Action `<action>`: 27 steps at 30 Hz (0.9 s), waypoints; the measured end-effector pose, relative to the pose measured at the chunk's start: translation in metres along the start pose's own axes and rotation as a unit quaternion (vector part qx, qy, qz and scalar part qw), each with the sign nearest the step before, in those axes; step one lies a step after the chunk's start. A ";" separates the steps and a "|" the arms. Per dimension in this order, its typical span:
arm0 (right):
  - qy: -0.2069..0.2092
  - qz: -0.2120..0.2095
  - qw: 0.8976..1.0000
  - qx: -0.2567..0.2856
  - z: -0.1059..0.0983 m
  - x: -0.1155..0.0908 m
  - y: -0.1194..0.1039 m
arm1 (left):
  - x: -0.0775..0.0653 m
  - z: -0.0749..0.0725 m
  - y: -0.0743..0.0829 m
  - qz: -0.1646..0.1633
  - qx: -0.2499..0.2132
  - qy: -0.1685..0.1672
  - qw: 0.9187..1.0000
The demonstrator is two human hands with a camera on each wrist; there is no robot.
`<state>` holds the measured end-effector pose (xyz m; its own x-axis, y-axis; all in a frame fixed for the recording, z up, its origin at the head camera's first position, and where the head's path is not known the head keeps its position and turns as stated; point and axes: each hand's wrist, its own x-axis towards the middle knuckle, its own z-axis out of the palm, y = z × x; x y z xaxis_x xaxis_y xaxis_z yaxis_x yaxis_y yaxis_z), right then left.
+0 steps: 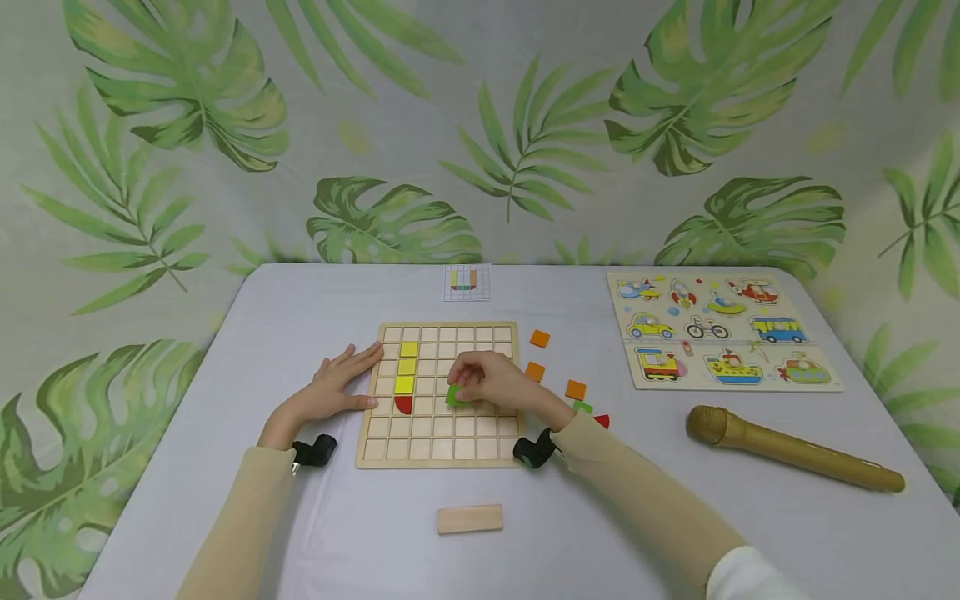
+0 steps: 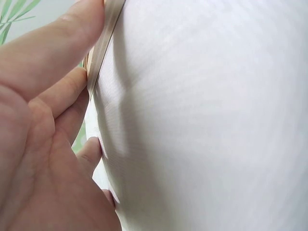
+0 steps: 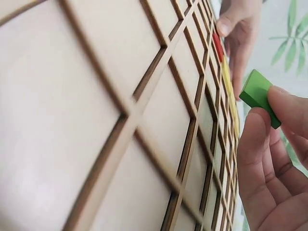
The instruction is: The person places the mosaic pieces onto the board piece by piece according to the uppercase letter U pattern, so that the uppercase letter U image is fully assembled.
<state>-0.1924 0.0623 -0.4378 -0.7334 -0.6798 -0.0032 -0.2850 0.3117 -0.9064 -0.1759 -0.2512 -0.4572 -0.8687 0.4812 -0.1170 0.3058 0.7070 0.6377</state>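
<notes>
My right hand (image 1: 491, 385) pinches a green square tile (image 3: 257, 91) between thumb and fingers over the middle of a wooden grid board (image 1: 435, 464). In the right wrist view the tile is tilted, held off the grid. On the board's left side, three yellow square tiles (image 1: 406, 367) run down one column, with a red quarter-round tile (image 1: 403, 405) directly below them. Fingers spread and fairly straight, my left hand (image 1: 330, 392) rests at the board's left edge. The left wrist view shows its thumb and a finger against the board's side (image 2: 103, 43).
Right of the board lie three orange tiles (image 1: 576, 389), a green tile (image 1: 582, 407) and a red tile (image 1: 602, 422), partly behind my right arm. A pattern card (image 1: 467, 287) is behind the board, a wooden block (image 1: 470, 519) in front. Farther right are a vehicle puzzle (image 1: 738, 333) and a microphone (image 1: 795, 448).
</notes>
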 end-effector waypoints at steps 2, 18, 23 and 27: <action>-0.006 0.008 1.000 -0.006 0.006 0.006 -0.003 | 0.000 0.000 0.000 0.000 0.001 0.000 1.000; -0.021 -0.004 0.994 -0.105 0.039 0.034 -0.016 | 0.000 0.000 0.002 -0.003 0.001 0.004 1.000; -0.020 -0.007 0.989 -0.143 0.041 0.036 -0.016 | 0.000 0.000 0.001 -0.003 0.001 0.005 1.000; -0.025 -0.007 0.986 -0.167 0.041 0.035 -0.017 | 0.000 0.000 0.001 -0.002 -0.001 0.005 1.000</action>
<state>-0.1879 0.0054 -0.4402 -0.6982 -0.7156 -0.0202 -0.4888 0.4971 -0.7169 -0.1759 -0.2503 -0.4569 -0.8738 0.4735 -0.1109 0.3027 0.7080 0.6381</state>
